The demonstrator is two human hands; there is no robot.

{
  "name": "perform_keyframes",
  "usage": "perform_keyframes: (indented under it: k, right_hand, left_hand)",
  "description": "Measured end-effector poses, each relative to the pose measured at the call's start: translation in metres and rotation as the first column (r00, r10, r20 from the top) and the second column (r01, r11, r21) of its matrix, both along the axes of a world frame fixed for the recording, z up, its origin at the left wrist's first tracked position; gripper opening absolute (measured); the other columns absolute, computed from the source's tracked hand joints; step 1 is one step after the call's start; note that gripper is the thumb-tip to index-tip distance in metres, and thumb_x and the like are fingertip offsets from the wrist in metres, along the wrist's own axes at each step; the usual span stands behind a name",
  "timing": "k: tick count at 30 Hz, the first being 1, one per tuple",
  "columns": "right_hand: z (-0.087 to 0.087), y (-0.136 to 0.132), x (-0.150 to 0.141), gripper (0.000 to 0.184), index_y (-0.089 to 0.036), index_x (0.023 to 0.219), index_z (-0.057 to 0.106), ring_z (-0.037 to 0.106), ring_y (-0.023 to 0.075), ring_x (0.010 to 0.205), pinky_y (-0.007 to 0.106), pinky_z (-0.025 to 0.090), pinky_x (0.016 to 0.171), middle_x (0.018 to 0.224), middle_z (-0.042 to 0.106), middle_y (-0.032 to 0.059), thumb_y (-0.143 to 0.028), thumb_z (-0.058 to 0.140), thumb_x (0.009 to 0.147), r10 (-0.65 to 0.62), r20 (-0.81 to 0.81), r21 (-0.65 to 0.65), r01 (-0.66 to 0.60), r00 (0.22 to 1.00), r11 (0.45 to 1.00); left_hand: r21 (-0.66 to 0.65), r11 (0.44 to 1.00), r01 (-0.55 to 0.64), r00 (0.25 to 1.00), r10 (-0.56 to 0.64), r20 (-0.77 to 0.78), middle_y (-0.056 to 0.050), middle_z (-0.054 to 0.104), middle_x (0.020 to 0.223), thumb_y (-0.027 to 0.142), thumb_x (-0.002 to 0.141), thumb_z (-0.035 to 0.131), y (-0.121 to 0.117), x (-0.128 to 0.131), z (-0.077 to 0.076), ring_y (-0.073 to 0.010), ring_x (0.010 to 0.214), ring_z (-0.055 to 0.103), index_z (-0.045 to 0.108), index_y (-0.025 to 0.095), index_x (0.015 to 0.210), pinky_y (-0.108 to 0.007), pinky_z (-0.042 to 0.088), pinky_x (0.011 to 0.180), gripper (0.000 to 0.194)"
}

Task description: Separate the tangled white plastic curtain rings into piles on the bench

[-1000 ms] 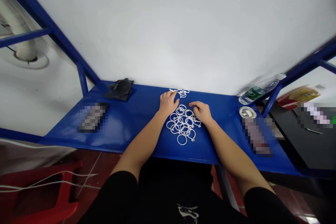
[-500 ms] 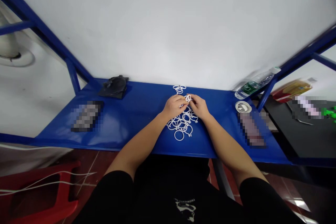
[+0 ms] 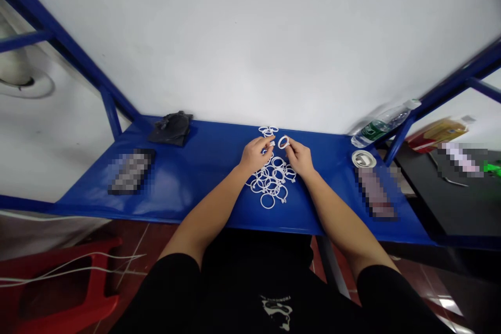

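Observation:
My right hand (image 3: 299,156) pinches a white curtain ring (image 3: 283,142) between thumb and fingertips, raised over the table. Facing it, my left hand (image 3: 255,155) is closed on another white ring (image 3: 273,143), mostly covered by the fingers. Below and between the hands lies a pile of white curtain rings (image 3: 270,183), overlapping one another, each with a small knob or eyelet. A few more rings (image 3: 267,129) sit near the wall, just beyond my left fingertips.
The blue table (image 3: 195,177) meets a white wall. A black plastic bag (image 3: 171,129) and a blurred dark object (image 3: 133,171) lie left. On the right are a water bottle (image 3: 385,124), a coiled white cable (image 3: 364,159) and a blurred flat object (image 3: 373,193).
Both hands came together above the pile, white rings appearing between the fingers. They have since drawn slightly apart, with a ring in each. The camera view shifted a little.

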State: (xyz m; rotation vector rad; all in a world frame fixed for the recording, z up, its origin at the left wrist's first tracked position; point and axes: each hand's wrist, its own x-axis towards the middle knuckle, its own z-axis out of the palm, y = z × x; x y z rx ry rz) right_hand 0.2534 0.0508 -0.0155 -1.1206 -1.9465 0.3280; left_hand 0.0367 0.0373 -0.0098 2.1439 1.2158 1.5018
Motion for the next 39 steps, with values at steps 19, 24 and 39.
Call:
perform_keyframes:
  k: [19,24,39]
  right_hand:
    - [-0.01,0.016,0.009,0.039,-0.023,0.131,0.076,0.079,0.0254,0.101,0.044,0.062,0.098,0.111,0.083,0.006,-0.041,0.055,0.103,-0.157,-0.26,-0.068,0.145,0.953,0.987]
    - [-0.012,0.022,0.011,0.044,-0.019,0.132,0.075,0.077,0.0237,0.084,0.042,0.064,0.087,0.109,0.082,0.0092,-0.044,0.056,0.101,-0.2,-0.346,-0.162,0.151,0.917,0.975]
    - [-0.009,0.024,0.009,0.028,-0.02,0.101,0.073,0.067,0.0179,0.069,0.033,0.056,0.073,0.084,0.078,0.0042,-0.045,0.065,0.091,-0.252,-0.535,-0.303,0.095,0.806,0.948]
  left_hand:
    - [-0.008,0.999,-0.045,0.999,0.045,-0.014,-0.003,0.076,0.08,0.023,0.095,0.065,0.004,-0.004,-0.004,-0.0175,0.076,0.07,0.081,0.023,0.1,-0.034,0.056,0.082,0.017]
    - [0.022,0.999,-0.027,1.0,0.027,-0.011,-0.003,0.075,0.08,0.021,0.095,0.066,0.004,-0.004,-0.005,-0.0171,0.075,0.07,0.081,0.022,0.101,-0.034,0.056,0.081,0.017]
    - [0.141,0.99,-0.016,0.999,0.021,-0.033,-0.001,0.074,0.078,0.017,0.095,0.067,0.007,-0.004,-0.01,-0.0144,0.072,0.07,0.08,0.021,0.101,-0.029,0.056,0.074,0.014]
